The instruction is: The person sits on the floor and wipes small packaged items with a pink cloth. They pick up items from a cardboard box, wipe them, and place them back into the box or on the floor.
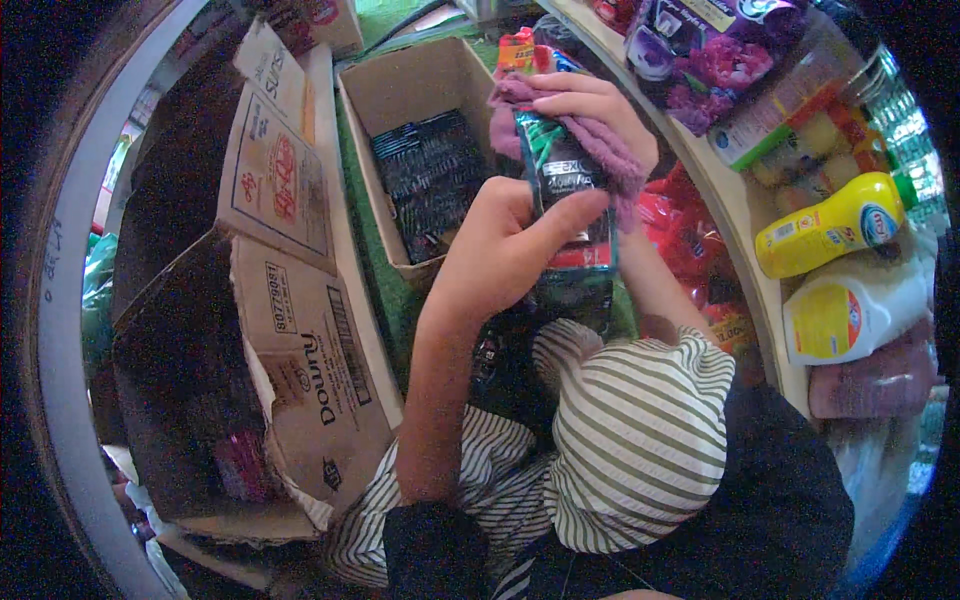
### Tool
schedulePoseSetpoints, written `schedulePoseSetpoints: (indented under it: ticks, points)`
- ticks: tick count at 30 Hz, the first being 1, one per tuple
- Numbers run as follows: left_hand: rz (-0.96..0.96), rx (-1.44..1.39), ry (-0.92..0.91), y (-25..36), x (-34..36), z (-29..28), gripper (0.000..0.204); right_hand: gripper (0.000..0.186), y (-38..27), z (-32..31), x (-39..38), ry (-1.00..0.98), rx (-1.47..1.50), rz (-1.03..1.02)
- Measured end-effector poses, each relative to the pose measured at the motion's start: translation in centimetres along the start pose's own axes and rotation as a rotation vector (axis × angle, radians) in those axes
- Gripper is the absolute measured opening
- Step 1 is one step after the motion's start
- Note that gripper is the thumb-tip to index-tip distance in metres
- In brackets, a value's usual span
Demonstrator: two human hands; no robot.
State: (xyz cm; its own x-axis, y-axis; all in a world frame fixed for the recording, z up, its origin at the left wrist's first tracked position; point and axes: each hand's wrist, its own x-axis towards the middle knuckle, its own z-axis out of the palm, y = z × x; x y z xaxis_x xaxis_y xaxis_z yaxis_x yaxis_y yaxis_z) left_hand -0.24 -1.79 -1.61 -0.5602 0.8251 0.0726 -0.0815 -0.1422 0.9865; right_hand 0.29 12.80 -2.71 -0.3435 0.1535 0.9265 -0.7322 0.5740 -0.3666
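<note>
My left hand (505,240) is closed on a dark sachet strip (566,182) with green and red parts, its thumb lying across the front. The strip hangs upright in front of me, over my striped trousers (645,440). My right hand (600,110) is closed round a mauve cloth (610,150), which lies against the strip's upper part. Just beyond my left hand stands an open cardboard box (405,85). Inside it lies a stack of similar dark sachets (430,175).
At the left stands a large open carton (310,390) with raised flaps (285,185). Along the right, a shelf edge (745,220) holds a yellow bottle (830,225), a white bottle (855,315) and purple packs (715,60). Red packs (680,235) sit below it. Green matting (368,215) covers the floor.
</note>
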Motion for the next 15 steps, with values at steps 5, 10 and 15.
schedulePoseSetpoints:
  ticks: [5,10,15]
  points:
    - [-0.026,-0.134,-0.077,0.2,-0.3,1.5,0.028,0.022,2.0,-0.5,-1.5,-0.090,0.152,0.142]
    - [0.015,0.034,-0.112,-0.7,-0.6,1.1,0.037,0.013,4.5,2.2,-2.9,0.057,0.082,0.038]
    - [0.232,0.198,-0.117,0.4,-1.6,1.4,0.038,0.013,3.7,1.2,-1.4,-0.093,0.054,0.010]
